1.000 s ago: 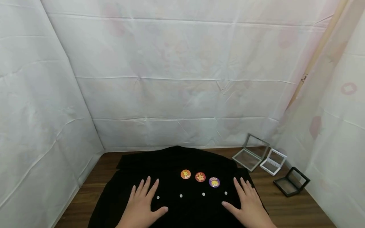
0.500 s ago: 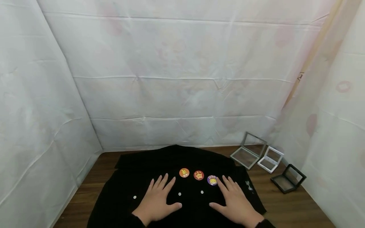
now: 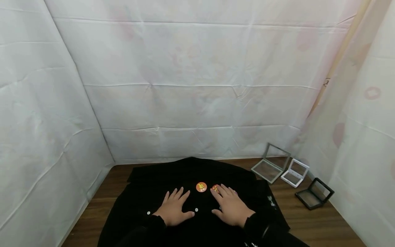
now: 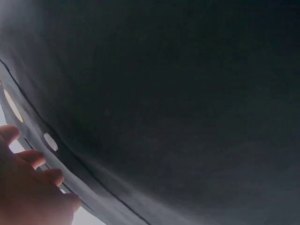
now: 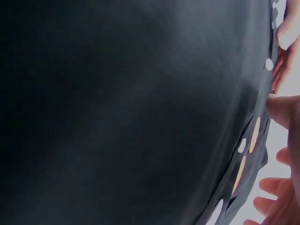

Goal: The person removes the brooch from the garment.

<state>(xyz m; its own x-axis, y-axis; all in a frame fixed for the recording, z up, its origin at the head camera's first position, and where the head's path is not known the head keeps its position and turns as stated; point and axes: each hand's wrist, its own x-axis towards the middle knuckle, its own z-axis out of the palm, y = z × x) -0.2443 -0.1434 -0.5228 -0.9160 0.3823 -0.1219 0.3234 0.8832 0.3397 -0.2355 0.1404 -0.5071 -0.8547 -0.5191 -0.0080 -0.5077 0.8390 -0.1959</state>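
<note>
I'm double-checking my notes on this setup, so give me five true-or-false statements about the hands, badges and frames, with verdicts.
1. The left hand and right hand are both over the black garment. True.
2. The left hand covers every badge. False: the orange badge is uncovered, just beyond its fingertips to the right.
3. In the head view, the right hand partly hides the red badge. True.
4. All the frames are folded shut. False: the gray frame, white frame and black frame stand open.
5. The garment lies on a wooden table. True.
</note>
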